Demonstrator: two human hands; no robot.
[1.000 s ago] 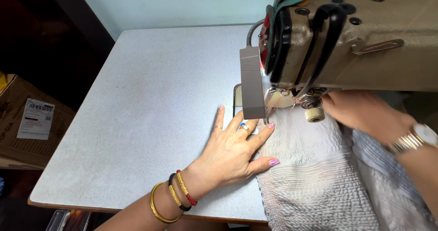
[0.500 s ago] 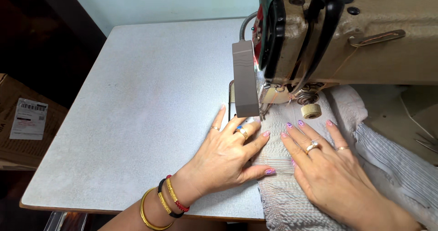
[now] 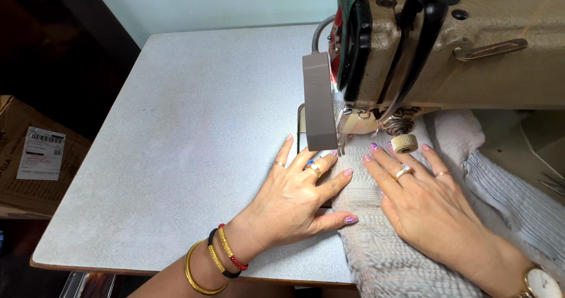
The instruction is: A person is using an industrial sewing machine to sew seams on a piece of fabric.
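Note:
A beige industrial sewing machine (image 3: 471, 50) stands at the right of a grey table (image 3: 194, 127). A white ribbed fabric (image 3: 376, 245) lies under its needle area and runs toward me. My left hand (image 3: 294, 201) lies flat, fingers spread, at the fabric's left edge, partly on the table. My right hand (image 3: 424, 204) presses flat on the fabric just in front of the presser foot, fingertips near a ribbed round knob (image 3: 404, 143). Both hands wear rings; the left wrist has bangles, the right a watch.
A brown cardboard box (image 3: 29, 156) with a white label sits at the left, below the table's level. The table's front edge (image 3: 118, 268) runs along the bottom. More fabric is bunched at the right behind the machine arm.
My right hand came down from the machine's needle area and now lies flat on the fabric. My left hand has stayed in place.

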